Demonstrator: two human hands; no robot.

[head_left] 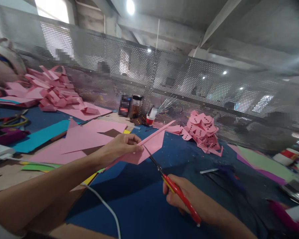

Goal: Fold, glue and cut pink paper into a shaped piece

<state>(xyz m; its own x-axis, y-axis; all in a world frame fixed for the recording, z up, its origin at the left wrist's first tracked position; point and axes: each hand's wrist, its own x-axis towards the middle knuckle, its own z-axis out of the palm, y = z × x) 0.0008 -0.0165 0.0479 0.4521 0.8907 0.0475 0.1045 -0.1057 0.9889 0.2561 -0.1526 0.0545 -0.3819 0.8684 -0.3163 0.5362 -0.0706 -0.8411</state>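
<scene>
My left hand (pixel 131 144) pinches a folded sheet of pink paper (pixel 153 146) and holds it up over the blue table top. Around the red handles of a pair of scissors (pixel 179 192) my right hand (pixel 186 196) is closed. The scissor blades point up and to the left and reach the paper's edge close to my left fingers; whether they are biting into it I cannot tell. Larger pink sheets (pixel 89 137) lie under and beyond my left forearm.
Cut pink pieces with black dots (pixel 201 131) are piled behind on the right, pink strips (pixel 54 89) on the left. A red and white cup (pixel 150 119) stands near the mesh partition (pixel 159 73). A glue gun (pixel 229 176) lies at right; a white cable (pixel 102 200) crosses the front.
</scene>
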